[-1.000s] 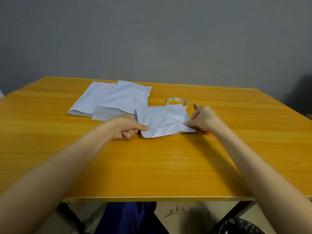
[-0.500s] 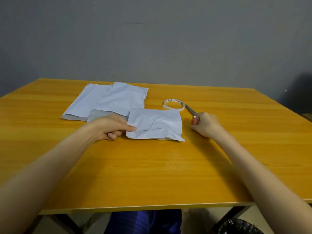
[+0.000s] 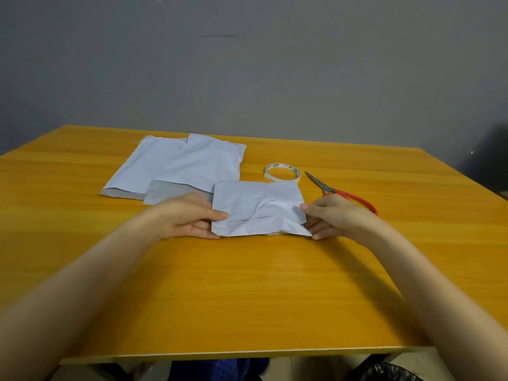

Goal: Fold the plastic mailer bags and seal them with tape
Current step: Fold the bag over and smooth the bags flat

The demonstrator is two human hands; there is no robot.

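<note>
Pinching the folded mailer bag (image 3: pixel 258 207) by its side edges, the left hand (image 3: pixel 189 215) and right hand (image 3: pixel 332 215) each had the thumb on top and fingers curled beneath. The bag sat crumpled at mid-table (image 3: pixel 247 284). The tape roll (image 3: pixel 283 173) lay just behind it, scissors (image 3: pixel 330 188) to the right, and two flat mailer bags (image 3: pixel 192 163) overlapped far left.

Soft, even, dimmish light; faint sheen on table (image 3: pixel 275 270) at 6 o'clock; dark shadow at 3 o'clock; edges bowed, soft.
</note>
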